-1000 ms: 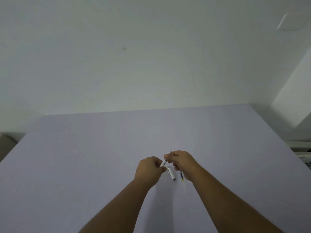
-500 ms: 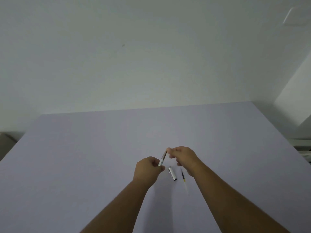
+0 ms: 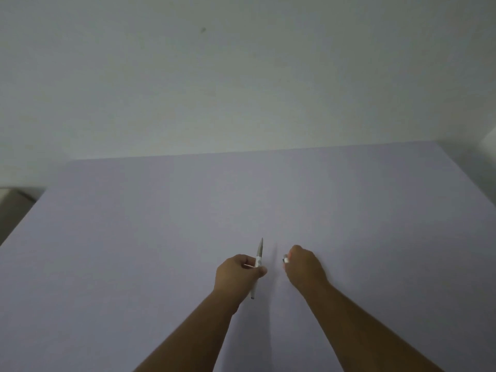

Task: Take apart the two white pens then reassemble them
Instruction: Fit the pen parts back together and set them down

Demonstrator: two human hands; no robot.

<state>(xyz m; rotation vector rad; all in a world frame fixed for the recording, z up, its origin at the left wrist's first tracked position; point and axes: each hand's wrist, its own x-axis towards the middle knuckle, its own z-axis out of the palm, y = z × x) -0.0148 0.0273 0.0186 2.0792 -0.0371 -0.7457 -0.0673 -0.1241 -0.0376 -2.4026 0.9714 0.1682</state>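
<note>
My left hand point(image 3: 237, 273) grips a white pen point(image 3: 259, 255) around its middle. The pen's grey pointed tip aims away from me and its rear end sticks out below the hand. My right hand point(image 3: 304, 267) is curled, knuckles up, low over the lavender table point(image 3: 161, 237), a short gap to the right of the pen. A short white pen piece with a dark end point(image 3: 285, 259) pokes out of its fingers on the left side. The thin refill seen earlier is hidden.
The table runs back to a pale wall point(image 3: 241, 76). A brownish object point(image 3: 13, 202) sits beyond the table's left edge. A white corner point(image 3: 489, 140) shows at the far right.
My hands have parted. The left one now holds the pen alone and has turned its tip forward. My right hand has dropped to the table onto the short pen piece that lay there.
</note>
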